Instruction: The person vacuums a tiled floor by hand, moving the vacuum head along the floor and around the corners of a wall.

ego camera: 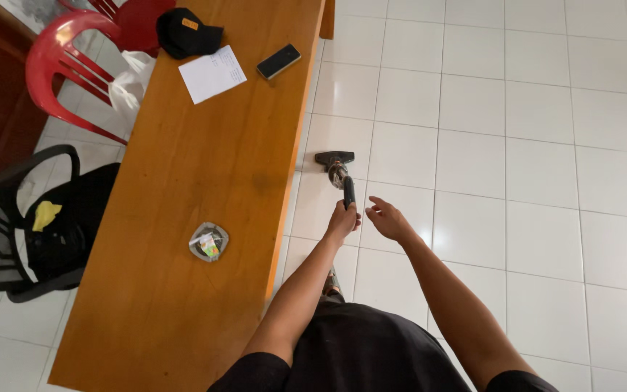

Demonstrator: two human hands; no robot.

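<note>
One vacuum cleaner (341, 174) is seen over the white tiled floor (517, 145), its dark handle gripped by the left hand (343, 220), whose fingers are closed fully around the grip. The flat dark nozzle of the cleaner rests on the tiles just beside the edge of the long wooden surface (205, 167), and the body of the tool slopes up from there to the hand. The right hand (388, 219) is held open just beside the left one, fingers loosely spread and nothing held in it (it is close to the handle but apart from it). Two bare forearms are seen reaching forward from a dark shirt at the bottom of the view. On the surface, four separate things are counted: one black cap (185, 32) at the far end, one white sheet of paper (212, 73) touching or just beside the cap, one dark phone (279, 61) near the surface's right edge, and one small glass ashtray (209, 242) nearer the person, with some small coloured scraps inside it. To the left of the surface, two chairs are visible: one red plastic chair (63, 62) with a white bag (130, 83) beside it, and one black chair (45, 225) on which a yellow cloth (46, 215) has been laid.
</note>
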